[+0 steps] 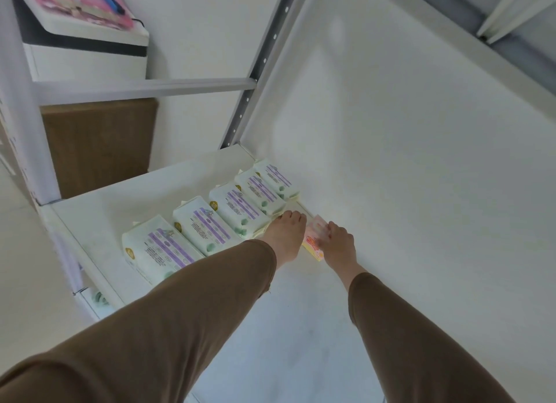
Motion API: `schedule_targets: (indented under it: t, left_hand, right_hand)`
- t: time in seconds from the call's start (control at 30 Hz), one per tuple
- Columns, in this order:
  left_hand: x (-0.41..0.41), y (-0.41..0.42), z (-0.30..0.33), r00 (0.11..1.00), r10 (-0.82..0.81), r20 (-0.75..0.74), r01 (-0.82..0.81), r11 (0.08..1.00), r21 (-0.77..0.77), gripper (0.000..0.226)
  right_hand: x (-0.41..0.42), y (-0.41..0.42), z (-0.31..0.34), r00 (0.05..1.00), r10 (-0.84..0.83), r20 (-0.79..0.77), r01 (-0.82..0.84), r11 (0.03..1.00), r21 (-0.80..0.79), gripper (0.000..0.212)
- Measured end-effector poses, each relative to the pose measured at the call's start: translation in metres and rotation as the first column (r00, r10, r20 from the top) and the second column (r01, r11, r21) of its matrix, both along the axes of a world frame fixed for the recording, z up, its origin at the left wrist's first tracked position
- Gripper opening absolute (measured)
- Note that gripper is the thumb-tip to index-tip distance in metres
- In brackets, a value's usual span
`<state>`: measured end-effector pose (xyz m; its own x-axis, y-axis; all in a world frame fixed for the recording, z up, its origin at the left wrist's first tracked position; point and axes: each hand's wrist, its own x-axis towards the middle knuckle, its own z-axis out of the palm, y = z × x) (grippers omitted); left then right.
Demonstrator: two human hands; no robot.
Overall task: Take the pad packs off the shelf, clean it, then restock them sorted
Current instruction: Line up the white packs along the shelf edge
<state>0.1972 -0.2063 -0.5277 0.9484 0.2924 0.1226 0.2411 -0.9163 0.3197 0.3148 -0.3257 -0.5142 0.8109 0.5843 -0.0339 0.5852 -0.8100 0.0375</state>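
Restocking the white metal shelf (156,189), both hands at its back edge.

Right hand (338,241) pinches a small pink-and-yellow pad pack (313,243), its long axis running front to back, touching the left hand (287,232), whose straight fingers press beside five white-and-purple pad packs (207,222) rowed toward the back left corner. Pack's far end hidden; print illegible.

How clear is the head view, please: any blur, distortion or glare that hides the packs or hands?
Head view: wide-angle distortion tilts the shelf and bends its uprights; soft, even light, no hard shadows; faint glare on the pink pack between the left hand and right hand; print on the white packs is too soft to read.
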Motion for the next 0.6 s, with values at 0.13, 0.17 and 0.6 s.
schedule_targets:
  t: [0.13, 0.17, 0.6]
  left_hand:
    - [-0.003, -0.001, 0.003, 1.000, -0.011, -0.005, 0.010, 1.000, -0.004, 0.069]
    - [-0.004, -0.002, 0.005, 1.000, -0.016, -0.008, 0.015, 1.000, -0.008, 0.070]
    - [-0.050, -0.005, 0.040, 0.983, -0.179, -0.034, 0.181, 0.980, 0.081, 0.085]
  right_hand:
    - [0.005, -0.004, -0.003, 0.998, 0.010, -0.057, -0.010, 1.000, 0.001, 0.061]
    - [0.004, -0.007, -0.002, 0.997, 0.002, -0.074, -0.001, 1.000, 0.003, 0.068]
    - [-0.087, -0.059, 0.033, 0.989, -0.109, -0.101, 0.126, 0.974, 0.186, 0.084]
